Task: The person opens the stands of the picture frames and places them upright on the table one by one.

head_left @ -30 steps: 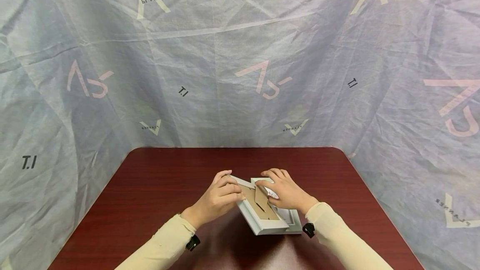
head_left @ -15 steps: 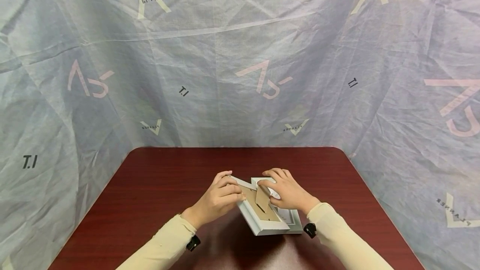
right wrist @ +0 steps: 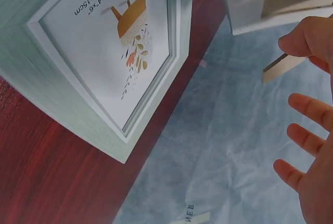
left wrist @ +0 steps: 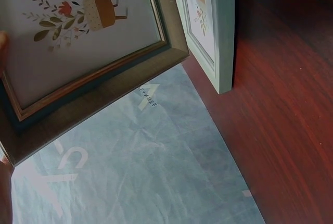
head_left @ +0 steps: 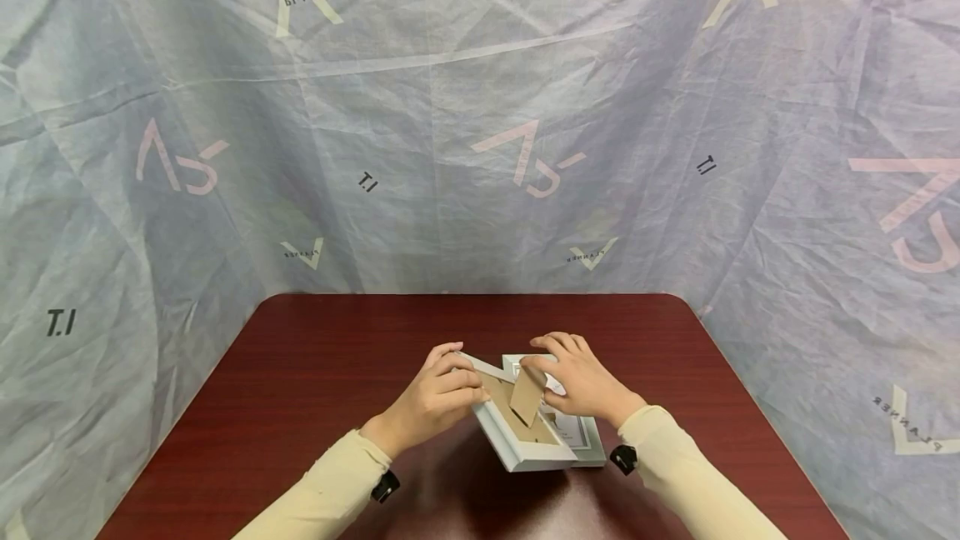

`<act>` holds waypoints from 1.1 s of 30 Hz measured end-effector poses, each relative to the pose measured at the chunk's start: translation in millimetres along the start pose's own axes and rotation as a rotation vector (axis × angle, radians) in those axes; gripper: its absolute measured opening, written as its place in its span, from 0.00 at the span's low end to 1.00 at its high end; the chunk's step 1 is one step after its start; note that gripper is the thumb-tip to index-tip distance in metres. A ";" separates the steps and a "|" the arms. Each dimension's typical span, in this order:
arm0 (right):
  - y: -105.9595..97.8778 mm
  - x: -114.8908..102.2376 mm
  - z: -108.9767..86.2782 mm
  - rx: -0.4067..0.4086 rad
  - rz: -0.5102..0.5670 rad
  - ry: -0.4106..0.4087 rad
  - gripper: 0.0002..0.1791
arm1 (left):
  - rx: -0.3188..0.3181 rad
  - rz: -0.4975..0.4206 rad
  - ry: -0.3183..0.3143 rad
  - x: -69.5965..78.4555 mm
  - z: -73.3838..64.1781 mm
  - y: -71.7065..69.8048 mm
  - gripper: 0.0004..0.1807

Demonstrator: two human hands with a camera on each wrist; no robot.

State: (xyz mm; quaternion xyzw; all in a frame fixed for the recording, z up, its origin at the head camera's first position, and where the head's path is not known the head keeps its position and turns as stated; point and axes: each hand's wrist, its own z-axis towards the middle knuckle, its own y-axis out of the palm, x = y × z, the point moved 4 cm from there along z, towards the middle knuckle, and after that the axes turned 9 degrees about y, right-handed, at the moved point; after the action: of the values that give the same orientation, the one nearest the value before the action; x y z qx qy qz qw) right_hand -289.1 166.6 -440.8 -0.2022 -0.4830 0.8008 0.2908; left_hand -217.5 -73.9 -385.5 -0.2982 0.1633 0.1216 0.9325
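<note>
My left hand grips one edge of a white picture frame, tilted above the table with its brown backing up. The frame's front, with a flower-pot print, shows in the left wrist view. On that backing, a brown easel stand is swung partly out. The right hand pinches the stand's free end between thumb and index finger, the other fingers spread in the right wrist view. Partly hidden under the held frame, a second, pale green picture frame lies face up with a similar print.
The dark red wooden table extends around both frames. Grey printed cloth hangs behind it and along both sides. Each wrist bears a small black camera, such as the one on the right wrist.
My right hand has moved slightly right and up, swinging the easel stand further out from the backing. The left hand and its frame have stayed almost still.
</note>
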 end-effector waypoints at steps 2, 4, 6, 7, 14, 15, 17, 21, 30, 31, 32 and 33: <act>-1.7 0.6 -0.3 0.008 -0.002 0.004 0.29 | -0.001 0.000 0.003 0.4 -0.3 0.0 0.07; -3.3 1.1 -0.7 0.011 -0.008 0.011 0.29 | -0.005 0.000 0.002 0.6 -0.7 0.1 0.07; -4.7 1.5 -1.0 0.016 -0.012 0.015 0.29 | -0.007 0.000 0.001 0.8 -1.0 0.3 0.06; -5.1 1.5 -1.1 0.019 -0.013 0.015 0.29 | -0.007 0.000 0.001 0.9 -1.1 0.4 0.06; -9.2 2.5 -2.4 0.050 -0.026 0.018 0.29 | -0.010 0.003 0.005 1.4 -2.0 1.0 0.06; -9.9 2.8 -2.5 0.054 -0.028 0.020 0.29 | -0.010 0.004 0.005 1.5 -2.1 1.1 0.07; -11.2 3.4 -2.8 0.057 -0.036 0.022 0.29 | -0.011 0.007 0.005 1.8 -2.3 1.3 0.07; -14.2 3.8 -3.8 0.058 -0.042 0.026 0.29 | -0.013 0.006 0.003 2.1 -2.9 1.9 0.07; -17.8 4.0 -6.0 0.067 -0.051 0.031 0.29 | -0.017 0.006 0.005 1.9 -4.2 4.2 0.05; -18.0 4.2 -6.0 0.067 -0.050 0.032 0.29 | -0.018 0.006 0.005 1.9 -4.2 4.4 0.05; -18.1 4.4 -6.1 0.068 -0.051 0.032 0.29 | -0.019 0.006 0.005 2.0 -4.1 4.5 0.06; -18.2 4.7 -6.0 0.067 -0.050 0.033 0.29 | -0.020 0.005 0.003 2.0 -4.0 4.5 0.06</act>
State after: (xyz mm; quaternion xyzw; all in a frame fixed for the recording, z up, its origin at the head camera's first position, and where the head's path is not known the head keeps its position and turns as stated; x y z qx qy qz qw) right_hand -284.0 180.4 -427.5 -0.1936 -0.4560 0.8055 0.3251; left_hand -218.0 -72.4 -391.6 -0.3074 0.1644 0.1252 0.9289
